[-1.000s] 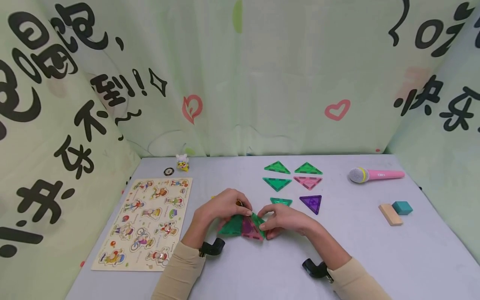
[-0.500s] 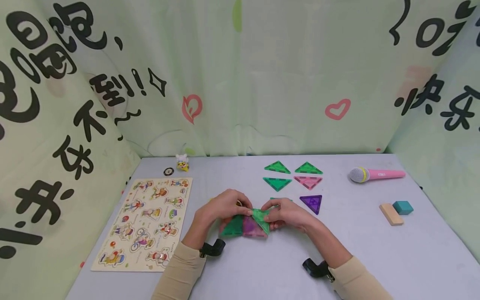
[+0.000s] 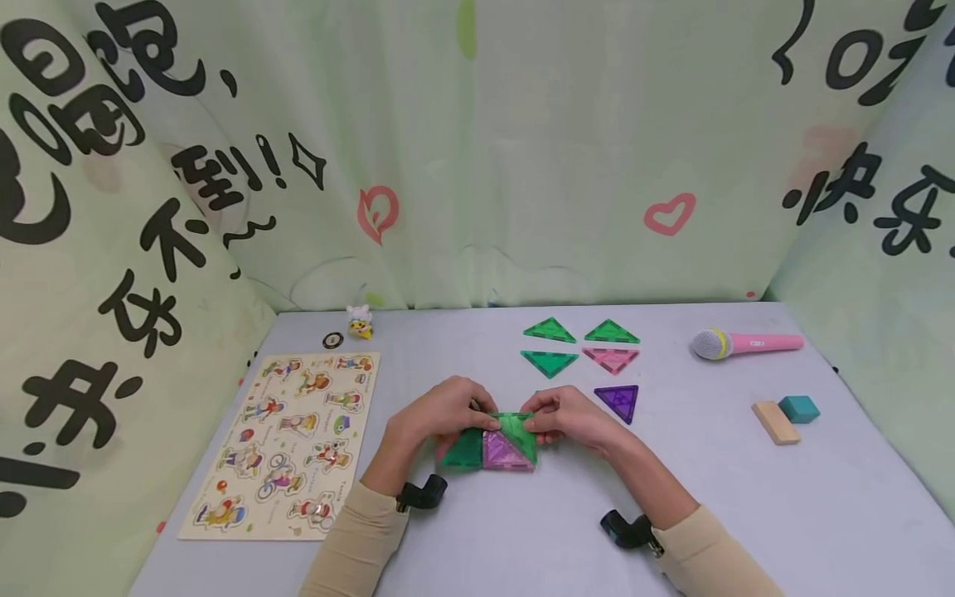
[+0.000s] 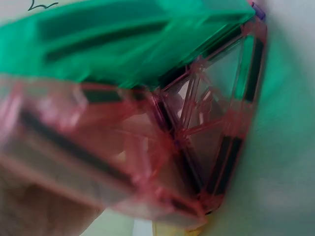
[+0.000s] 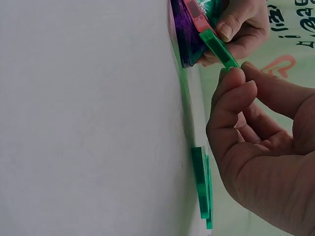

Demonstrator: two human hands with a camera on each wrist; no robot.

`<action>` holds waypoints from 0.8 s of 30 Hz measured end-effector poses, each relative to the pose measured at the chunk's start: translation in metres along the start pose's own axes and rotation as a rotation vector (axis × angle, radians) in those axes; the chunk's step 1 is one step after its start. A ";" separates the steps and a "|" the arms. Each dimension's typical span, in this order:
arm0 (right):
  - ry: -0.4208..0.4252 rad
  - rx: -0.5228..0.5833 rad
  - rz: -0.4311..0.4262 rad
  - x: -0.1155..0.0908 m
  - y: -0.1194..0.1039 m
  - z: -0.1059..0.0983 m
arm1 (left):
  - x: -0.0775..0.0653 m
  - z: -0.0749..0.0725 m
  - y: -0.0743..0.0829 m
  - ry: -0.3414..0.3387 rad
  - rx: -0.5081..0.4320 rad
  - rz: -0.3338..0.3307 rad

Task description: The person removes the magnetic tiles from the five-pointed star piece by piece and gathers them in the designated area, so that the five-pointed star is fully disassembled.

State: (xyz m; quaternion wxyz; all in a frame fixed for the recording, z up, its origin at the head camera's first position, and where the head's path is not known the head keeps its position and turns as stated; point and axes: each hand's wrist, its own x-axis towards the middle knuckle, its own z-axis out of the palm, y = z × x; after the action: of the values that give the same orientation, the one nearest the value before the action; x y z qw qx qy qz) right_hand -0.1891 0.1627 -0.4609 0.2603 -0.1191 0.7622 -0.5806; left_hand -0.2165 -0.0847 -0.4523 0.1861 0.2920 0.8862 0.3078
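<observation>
In the head view, my left hand (image 3: 451, 408) grips the top of a small standing build of translucent magnetic tiles. The build has a dark green tile (image 3: 462, 452) on the left and a purple-pink tile (image 3: 504, 453) in the middle. My right hand (image 3: 573, 419) pinches a bright green triangular tile (image 3: 516, 429) by its corner, between thumb and fingertips. Its slanted edge lies along the purple-pink tile. In the right wrist view, the left thumb (image 5: 231, 24) presses beside a pink tile (image 5: 197, 14), with a purple tile (image 5: 184, 42) below. Pink tile frames (image 4: 142, 187) fill the left wrist view, blurred.
Behind the hands lie several loose triangular tiles, among them a green one (image 3: 550, 363), a pink one (image 3: 612, 358) and a purple one (image 3: 619, 401). A sticker board (image 3: 287, 448) lies left; a toy microphone (image 3: 746, 344) and two blocks (image 3: 776, 421) lie right.
The right hand has turned the bright green tile from a steep tilt to face the camera, its edge now along the purple-pink tile. The left hand has hardly moved.
</observation>
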 end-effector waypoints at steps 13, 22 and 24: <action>0.025 -0.040 -0.030 -0.001 -0.002 -0.006 | -0.003 -0.004 0.001 0.023 -0.044 -0.007; 0.121 -0.097 -0.036 -0.002 -0.009 -0.013 | -0.002 -0.005 -0.002 0.033 -0.037 0.015; 0.175 -0.104 -0.028 -0.004 -0.012 -0.016 | -0.003 -0.005 -0.002 0.028 -0.037 0.005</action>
State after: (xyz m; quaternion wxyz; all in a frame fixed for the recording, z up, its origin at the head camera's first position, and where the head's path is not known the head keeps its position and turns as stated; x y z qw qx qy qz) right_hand -0.1957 0.1738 -0.4453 0.1779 -0.0920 0.8094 -0.5520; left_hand -0.2177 -0.0897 -0.4495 0.1782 0.2867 0.8821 0.3285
